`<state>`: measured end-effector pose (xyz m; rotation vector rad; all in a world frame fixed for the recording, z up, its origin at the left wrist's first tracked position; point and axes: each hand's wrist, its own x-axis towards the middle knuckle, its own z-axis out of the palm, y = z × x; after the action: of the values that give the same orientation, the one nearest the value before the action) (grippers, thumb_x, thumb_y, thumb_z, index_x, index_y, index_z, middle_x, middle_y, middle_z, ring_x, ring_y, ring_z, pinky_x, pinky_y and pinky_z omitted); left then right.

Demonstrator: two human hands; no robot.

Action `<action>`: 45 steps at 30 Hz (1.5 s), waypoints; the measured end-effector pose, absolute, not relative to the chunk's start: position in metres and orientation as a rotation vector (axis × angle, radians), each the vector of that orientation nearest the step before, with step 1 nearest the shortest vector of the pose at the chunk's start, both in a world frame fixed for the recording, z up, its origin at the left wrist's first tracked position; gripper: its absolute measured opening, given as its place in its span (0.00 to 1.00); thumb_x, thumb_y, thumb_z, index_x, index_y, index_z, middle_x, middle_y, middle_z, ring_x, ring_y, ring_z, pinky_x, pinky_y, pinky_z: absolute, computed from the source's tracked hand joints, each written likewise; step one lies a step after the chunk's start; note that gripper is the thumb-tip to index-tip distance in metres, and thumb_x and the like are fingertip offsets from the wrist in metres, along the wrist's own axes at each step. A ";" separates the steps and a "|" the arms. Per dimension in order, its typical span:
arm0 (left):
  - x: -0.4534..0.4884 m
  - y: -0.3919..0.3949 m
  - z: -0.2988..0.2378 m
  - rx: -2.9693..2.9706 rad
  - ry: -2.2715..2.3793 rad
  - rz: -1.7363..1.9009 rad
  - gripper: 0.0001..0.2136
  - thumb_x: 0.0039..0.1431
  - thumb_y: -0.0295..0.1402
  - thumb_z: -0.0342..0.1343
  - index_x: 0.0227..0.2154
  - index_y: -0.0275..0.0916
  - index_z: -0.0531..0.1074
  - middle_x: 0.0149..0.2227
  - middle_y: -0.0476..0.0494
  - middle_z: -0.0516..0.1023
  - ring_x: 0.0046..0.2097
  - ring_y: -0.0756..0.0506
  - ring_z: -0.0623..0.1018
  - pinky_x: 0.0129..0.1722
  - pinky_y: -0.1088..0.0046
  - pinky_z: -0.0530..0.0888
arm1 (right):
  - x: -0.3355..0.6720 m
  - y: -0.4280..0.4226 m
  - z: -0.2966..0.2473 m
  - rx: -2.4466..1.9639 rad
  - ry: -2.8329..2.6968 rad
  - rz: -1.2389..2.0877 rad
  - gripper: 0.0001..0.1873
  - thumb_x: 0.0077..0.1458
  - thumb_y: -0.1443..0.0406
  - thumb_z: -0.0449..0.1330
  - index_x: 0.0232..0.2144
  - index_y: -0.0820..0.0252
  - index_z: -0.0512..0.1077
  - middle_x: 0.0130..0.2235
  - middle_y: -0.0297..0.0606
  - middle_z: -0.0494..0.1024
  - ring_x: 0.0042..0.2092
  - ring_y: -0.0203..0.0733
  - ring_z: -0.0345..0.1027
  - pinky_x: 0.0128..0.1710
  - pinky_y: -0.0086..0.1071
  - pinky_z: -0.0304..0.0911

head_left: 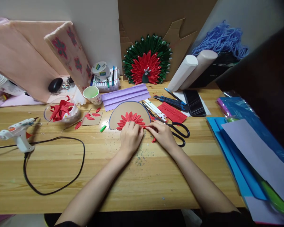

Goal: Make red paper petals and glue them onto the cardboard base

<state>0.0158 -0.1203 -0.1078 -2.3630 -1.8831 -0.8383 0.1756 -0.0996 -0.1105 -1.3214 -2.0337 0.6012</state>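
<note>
A cardboard half-disc (115,115) with a dark outline lies in front of me, with a fan of red crepe-paper petals (131,117) on its lower middle. My left hand (130,137) is closed, knuckles up, over the lower edge of the fan; what its fingertips hold is hidden. Just right of it, my right hand (162,134) pinches a small red crepe-paper piece (144,127) that reaches towards the left hand. Under and beside my right hand lie black-handled scissors (181,134). A red scrap (153,140) rests by its fingers.
Left are a glue gun (20,135) with its looped cord, a bowl of red scraps (61,110), loose petals on a cardboard piece (92,118) and a paper cup (92,95). Behind stands a green-and-red paper peacock (146,60). Markers, cutters and a phone (194,103) lie right.
</note>
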 end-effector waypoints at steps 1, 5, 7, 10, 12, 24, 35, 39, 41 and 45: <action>0.016 -0.121 -0.108 -2.355 -1.900 -0.844 0.06 0.57 0.32 0.53 0.26 0.38 0.70 0.29 0.43 0.73 0.34 0.44 0.68 0.34 0.68 0.64 | 0.176 -0.100 -0.111 -1.324 -2.035 0.602 0.07 0.57 0.64 0.57 0.31 0.58 0.74 0.31 0.37 0.74 0.33 0.40 0.68 0.33 0.31 0.62; 0.014 -0.123 -0.109 -2.329 -1.960 -0.872 0.05 0.56 0.31 0.53 0.26 0.39 0.69 0.30 0.43 0.73 0.35 0.44 0.68 0.35 0.69 0.65 | 0.176 -0.100 -0.111 -1.331 -2.032 0.613 0.07 0.57 0.64 0.57 0.31 0.58 0.74 0.31 0.37 0.74 0.33 0.40 0.68 0.33 0.31 0.62; 0.015 -0.123 -0.110 -2.317 -1.963 -0.875 0.05 0.56 0.32 0.54 0.27 0.39 0.69 0.30 0.43 0.73 0.35 0.43 0.68 0.34 0.68 0.64 | 0.176 -0.100 -0.111 -1.328 -2.029 0.617 0.07 0.58 0.63 0.56 0.31 0.58 0.74 0.31 0.38 0.74 0.33 0.40 0.68 0.33 0.31 0.62; 0.017 -0.121 -0.110 -2.308 -1.935 -0.863 0.05 0.56 0.34 0.55 0.27 0.39 0.69 0.29 0.43 0.73 0.34 0.43 0.68 0.33 0.68 0.64 | 0.176 -0.100 -0.111 -1.322 -2.020 0.615 0.08 0.58 0.63 0.56 0.32 0.58 0.74 0.31 0.38 0.75 0.33 0.40 0.68 0.33 0.32 0.63; 0.018 -0.120 -0.110 -2.309 -1.921 -0.849 0.06 0.57 0.32 0.54 0.26 0.39 0.70 0.29 0.43 0.73 0.34 0.43 0.68 0.33 0.68 0.64 | 0.176 -0.101 -0.111 -1.321 -2.014 0.611 0.08 0.58 0.62 0.56 0.31 0.58 0.74 0.31 0.38 0.75 0.33 0.40 0.68 0.33 0.32 0.63; 0.015 -0.134 -0.106 -2.276 -2.117 -1.003 0.04 0.57 0.30 0.52 0.28 0.40 0.68 0.30 0.46 0.75 0.34 0.45 0.70 0.34 0.69 0.65 | 0.174 -0.104 -0.110 -1.293 -2.031 0.593 0.07 0.58 0.64 0.55 0.32 0.58 0.74 0.32 0.39 0.75 0.35 0.41 0.69 0.35 0.33 0.64; 0.014 -0.142 -0.107 -2.277 -2.180 -1.084 0.03 0.57 0.31 0.53 0.28 0.40 0.69 0.31 0.46 0.75 0.36 0.44 0.70 0.36 0.69 0.66 | 0.167 -0.103 -0.109 -1.285 -2.022 0.616 0.06 0.58 0.65 0.56 0.32 0.59 0.73 0.31 0.39 0.75 0.34 0.41 0.68 0.35 0.33 0.64; 0.014 -0.142 -0.108 -2.289 -2.186 -1.102 0.03 0.57 0.30 0.53 0.28 0.39 0.69 0.31 0.46 0.75 0.36 0.44 0.70 0.37 0.69 0.67 | 0.163 -0.101 -0.111 -1.283 -2.020 0.619 0.06 0.57 0.65 0.56 0.32 0.58 0.73 0.31 0.38 0.75 0.34 0.41 0.68 0.35 0.33 0.64; 0.014 -0.143 -0.109 -2.285 -2.191 -1.109 0.02 0.56 0.29 0.54 0.29 0.39 0.69 0.31 0.46 0.75 0.36 0.44 0.70 0.37 0.69 0.67 | 0.161 -0.100 -0.112 -1.280 -2.029 0.617 0.05 0.57 0.65 0.57 0.32 0.58 0.73 0.31 0.38 0.75 0.35 0.41 0.69 0.35 0.32 0.64; 0.014 -0.143 -0.110 -2.285 -2.207 -1.111 0.02 0.56 0.29 0.54 0.29 0.39 0.69 0.32 0.46 0.76 0.37 0.45 0.70 0.39 0.69 0.67 | 0.159 -0.100 -0.112 -1.287 -2.057 0.593 0.05 0.57 0.65 0.57 0.32 0.59 0.73 0.32 0.38 0.74 0.35 0.41 0.69 0.36 0.32 0.64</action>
<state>0.0135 -0.1431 -0.1096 -2.2848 -2.2074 -1.1108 0.1585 -0.1002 -0.1119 -1.2872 -2.0570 0.5927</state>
